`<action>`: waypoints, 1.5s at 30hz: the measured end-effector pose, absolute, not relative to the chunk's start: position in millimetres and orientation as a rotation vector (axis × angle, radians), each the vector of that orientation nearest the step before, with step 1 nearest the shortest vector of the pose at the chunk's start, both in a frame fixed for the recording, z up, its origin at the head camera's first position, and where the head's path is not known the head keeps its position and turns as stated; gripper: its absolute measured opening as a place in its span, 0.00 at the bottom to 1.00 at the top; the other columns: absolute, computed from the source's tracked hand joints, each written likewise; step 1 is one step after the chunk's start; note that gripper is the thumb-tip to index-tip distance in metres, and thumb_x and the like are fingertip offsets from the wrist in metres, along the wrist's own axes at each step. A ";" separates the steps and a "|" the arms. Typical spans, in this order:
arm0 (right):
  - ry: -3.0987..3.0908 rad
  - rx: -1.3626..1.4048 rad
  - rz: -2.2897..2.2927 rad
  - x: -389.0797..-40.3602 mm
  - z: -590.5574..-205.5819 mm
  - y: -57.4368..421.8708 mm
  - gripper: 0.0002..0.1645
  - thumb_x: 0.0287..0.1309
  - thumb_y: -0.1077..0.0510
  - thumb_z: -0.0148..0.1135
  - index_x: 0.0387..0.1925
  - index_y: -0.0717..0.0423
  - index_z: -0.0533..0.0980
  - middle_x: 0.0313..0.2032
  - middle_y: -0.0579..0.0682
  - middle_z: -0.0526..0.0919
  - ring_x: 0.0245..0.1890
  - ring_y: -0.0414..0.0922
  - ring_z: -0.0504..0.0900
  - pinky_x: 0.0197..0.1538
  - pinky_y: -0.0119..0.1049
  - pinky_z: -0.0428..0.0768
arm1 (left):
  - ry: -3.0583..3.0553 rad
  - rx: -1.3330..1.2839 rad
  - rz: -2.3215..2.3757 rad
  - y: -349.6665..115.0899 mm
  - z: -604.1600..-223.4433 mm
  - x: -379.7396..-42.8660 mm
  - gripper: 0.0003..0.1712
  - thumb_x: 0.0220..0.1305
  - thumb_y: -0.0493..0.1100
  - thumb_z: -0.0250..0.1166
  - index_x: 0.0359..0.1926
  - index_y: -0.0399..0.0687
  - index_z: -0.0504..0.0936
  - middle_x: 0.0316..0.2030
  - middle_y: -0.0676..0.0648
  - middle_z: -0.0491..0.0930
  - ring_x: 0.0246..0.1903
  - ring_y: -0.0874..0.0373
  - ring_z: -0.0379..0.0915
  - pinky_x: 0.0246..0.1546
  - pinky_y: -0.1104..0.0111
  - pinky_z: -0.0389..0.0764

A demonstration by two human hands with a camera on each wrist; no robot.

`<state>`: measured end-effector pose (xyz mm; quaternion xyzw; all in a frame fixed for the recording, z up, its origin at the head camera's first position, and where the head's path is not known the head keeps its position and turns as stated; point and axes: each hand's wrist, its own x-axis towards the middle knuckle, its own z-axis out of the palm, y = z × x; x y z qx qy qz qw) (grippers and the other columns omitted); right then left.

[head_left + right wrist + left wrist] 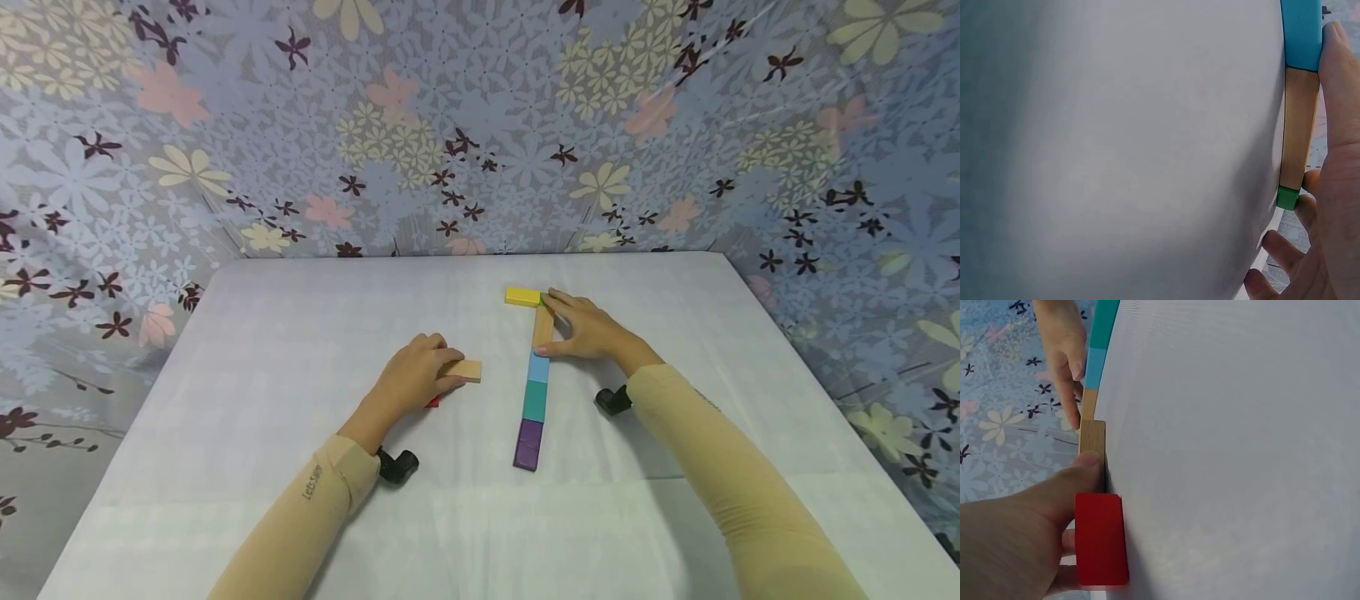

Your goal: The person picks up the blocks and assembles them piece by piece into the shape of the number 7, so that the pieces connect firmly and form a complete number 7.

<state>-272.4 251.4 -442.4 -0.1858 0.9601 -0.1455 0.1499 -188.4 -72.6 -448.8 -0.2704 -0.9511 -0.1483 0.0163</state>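
Observation:
My left hand (pixel 411 373) pinches a plain wooden block (pixel 468 371) between thumb and fingers, just above or on the white cloth. A red block (pixel 1101 540) lies close by that hand, mostly hidden under it in the head view. To the right runs a line of end-to-end blocks: purple (pixel 528 444), teal (pixel 535 401), light blue (pixel 538 367), plain wood (pixel 543 326) and green (pixel 1288 197). My right hand (pixel 588 327) spans the line's far part, thumb by the light blue block and fingertips at the green one. A yellow block (pixel 522 297) sits left of the green end.
A white cloth (pixel 300 333) covers the table. Flowered fabric (pixel 480 125) hangs behind it and at both sides. Dark wrist-worn devices (pixel 397 467) stick out below the sleeves, near the cloth.

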 end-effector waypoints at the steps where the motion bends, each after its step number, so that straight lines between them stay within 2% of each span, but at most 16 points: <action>1: 2.759 -0.535 -0.418 -272.3 -442.3 251.4 0.70 0.43 0.18 0.63 0.79 0.42 0.44 0.80 0.47 0.40 0.78 0.61 0.44 0.73 0.68 0.50 | -2.975 -0.852 -0.495 -72.9 -448.8 -188.8 0.24 0.64 0.57 0.66 0.58 0.56 0.83 0.44 0.50 0.77 0.40 0.56 0.70 0.41 0.64 0.77; 7: 2.758 -0.533 -0.416 -272.9 -442.5 251.2 0.70 0.44 0.19 0.63 0.79 0.42 0.44 0.80 0.47 0.40 0.78 0.61 0.43 0.73 0.68 0.50 | -3.078 -0.910 -0.509 -73.7 -446.8 -190.5 0.28 0.67 0.59 0.63 0.67 0.68 0.74 0.37 0.52 0.73 0.33 0.59 0.63 0.33 0.69 0.67; 12: 2.756 -0.534 -0.413 -273.4 -443.0 251.1 0.70 0.44 0.18 0.62 0.79 0.42 0.44 0.80 0.48 0.40 0.78 0.61 0.43 0.73 0.68 0.50 | -3.113 -0.957 -0.430 -72.9 -443.5 -191.2 0.29 0.69 0.57 0.61 0.70 0.70 0.70 0.38 0.51 0.73 0.32 0.59 0.62 0.32 0.69 0.65; 16: 2.759 -0.542 -0.424 -273.2 -443.7 252.1 0.70 0.44 0.19 0.63 0.79 0.42 0.44 0.80 0.48 0.40 0.78 0.61 0.43 0.74 0.67 0.50 | -3.139 -0.972 -0.430 -72.0 -440.4 -192.3 0.28 0.69 0.56 0.61 0.69 0.69 0.71 0.41 0.50 0.74 0.34 0.59 0.64 0.35 0.68 0.69; 23: 2.762 -0.558 -0.459 -269.7 -445.8 255.3 0.71 0.43 0.19 0.64 0.79 0.44 0.45 0.80 0.48 0.41 0.78 0.62 0.44 0.73 0.68 0.49 | -3.105 -0.989 -0.464 -67.1 -436.1 -203.5 0.25 0.73 0.49 0.59 0.69 0.61 0.72 0.42 0.48 0.71 0.37 0.57 0.64 0.39 0.66 0.72; 31: 2.765 -0.565 -0.449 -268.6 -444.0 256.1 0.70 0.43 0.19 0.64 0.79 0.42 0.45 0.80 0.47 0.41 0.78 0.61 0.44 0.74 0.67 0.49 | -2.971 -0.973 -0.479 -63.1 -423.4 -239.3 0.24 0.73 0.44 0.58 0.68 0.57 0.74 0.41 0.44 0.71 0.38 0.53 0.65 0.44 0.60 0.75; 37: 2.760 -0.580 -0.470 -266.8 -441.5 254.7 0.68 0.45 0.20 0.64 0.79 0.42 0.46 0.80 0.47 0.41 0.78 0.60 0.44 0.74 0.67 0.50 | -3.011 -0.889 -0.513 -53.7 -419.9 -272.0 0.23 0.74 0.44 0.57 0.67 0.60 0.75 0.45 0.43 0.71 0.42 0.51 0.68 0.49 0.58 0.76; 45: 2.764 -0.573 -0.471 -265.2 -444.1 256.5 0.68 0.45 0.21 0.65 0.79 0.43 0.46 0.80 0.47 0.42 0.78 0.60 0.44 0.74 0.67 0.50 | -3.076 -0.771 -0.588 -38.8 -420.9 -289.4 0.23 0.73 0.45 0.57 0.66 0.62 0.76 0.49 0.46 0.72 0.46 0.51 0.71 0.53 0.57 0.77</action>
